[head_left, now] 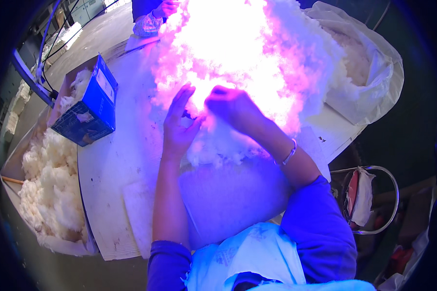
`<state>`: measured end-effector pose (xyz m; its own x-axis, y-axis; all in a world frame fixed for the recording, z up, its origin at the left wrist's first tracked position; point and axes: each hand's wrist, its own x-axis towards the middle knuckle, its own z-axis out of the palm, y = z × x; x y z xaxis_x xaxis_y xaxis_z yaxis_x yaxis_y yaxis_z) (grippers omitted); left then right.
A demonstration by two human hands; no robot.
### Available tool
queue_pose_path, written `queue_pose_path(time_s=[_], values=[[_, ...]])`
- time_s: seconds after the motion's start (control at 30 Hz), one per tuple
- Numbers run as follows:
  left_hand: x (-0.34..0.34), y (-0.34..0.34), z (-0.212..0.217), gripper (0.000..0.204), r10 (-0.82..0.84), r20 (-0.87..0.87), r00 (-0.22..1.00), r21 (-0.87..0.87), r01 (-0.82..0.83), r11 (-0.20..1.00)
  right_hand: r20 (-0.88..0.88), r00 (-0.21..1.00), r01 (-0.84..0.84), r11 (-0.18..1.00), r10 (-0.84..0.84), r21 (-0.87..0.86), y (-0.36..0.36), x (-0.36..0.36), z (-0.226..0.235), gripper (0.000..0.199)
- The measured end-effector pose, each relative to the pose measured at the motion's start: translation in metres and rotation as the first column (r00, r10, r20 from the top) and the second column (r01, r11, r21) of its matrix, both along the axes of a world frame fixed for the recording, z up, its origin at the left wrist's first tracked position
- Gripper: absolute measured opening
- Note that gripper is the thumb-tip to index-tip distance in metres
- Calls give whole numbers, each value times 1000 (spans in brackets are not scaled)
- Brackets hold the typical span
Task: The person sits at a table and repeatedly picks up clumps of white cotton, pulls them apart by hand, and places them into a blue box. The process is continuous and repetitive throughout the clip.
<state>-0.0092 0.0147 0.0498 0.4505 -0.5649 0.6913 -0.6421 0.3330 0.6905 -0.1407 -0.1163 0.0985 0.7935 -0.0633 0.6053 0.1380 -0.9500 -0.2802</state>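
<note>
Fluffy fibre pile (247, 68): upper centre of frame, overexposed, on white table (112, 179) | Left hand (179, 121): at pile's near edge, fingers and thumb apart | Right hand (232, 105): just beside it, blurred, fingers curled; cannot tell whether gripping | Blue cardboard box (98, 106): upper left | Translucent plastic bag (385, 77): upper right

Left hand (178, 130), upper centre of the frame: thumb and fingers parted. Right hand (234, 107), just beside it: fingers bent, blurred. Left forearm (169, 208) near-vertical; right forearm (303, 167) slanting toward upper left.
</note>
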Motion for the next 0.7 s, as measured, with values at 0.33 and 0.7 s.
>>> queue_pose_path(time_s=[0.33, 0.7], values=[[13, 9, -18, 23, -86, -299, 950, 125, 128, 984, 256, 962, -123, 681, -98, 722, -6, -36, 33, 10], [19, 9, -21, 24, 20, -523, 852, 178, 86, 980, -38, 999, 26, 563, 9, 826, 2, -36, 19, 34]])
